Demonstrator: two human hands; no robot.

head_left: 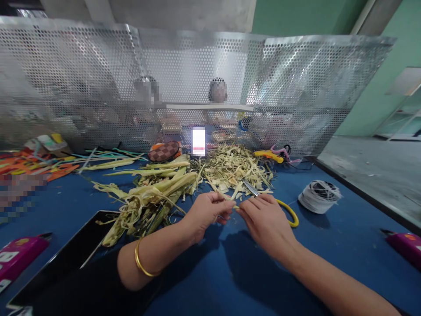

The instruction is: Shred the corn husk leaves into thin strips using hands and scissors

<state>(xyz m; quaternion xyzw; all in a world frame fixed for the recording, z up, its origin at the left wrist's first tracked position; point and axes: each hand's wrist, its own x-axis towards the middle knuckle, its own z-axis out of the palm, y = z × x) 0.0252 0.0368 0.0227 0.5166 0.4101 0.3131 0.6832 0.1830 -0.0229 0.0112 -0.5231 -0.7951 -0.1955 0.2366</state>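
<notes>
Both my hands meet over the blue table (210, 281), fingertips closed on a thin pale strip of corn husk (236, 206). My left hand (205, 215), with a gold bangle on its forearm, pinches one side of the strip. On the other side, my right hand (265, 221) grips it, fingers bent and thumb tucked below. A pair of scissors (292, 213) with yellow handles lies behind my right hand, which hides its middle. Left of my hands rests a bundle of dried corn husks (161, 193). Beyond them is a heap of husk scraps (235, 169).
A roll of white twine (317, 199) sits at the right. A lit phone (198, 141) stands behind the husks beside a checkered pouch (164, 151). A dark tablet (62, 263) and a magenta pack (23, 256) lie left. A perforated metal screen (197, 61) borders the back.
</notes>
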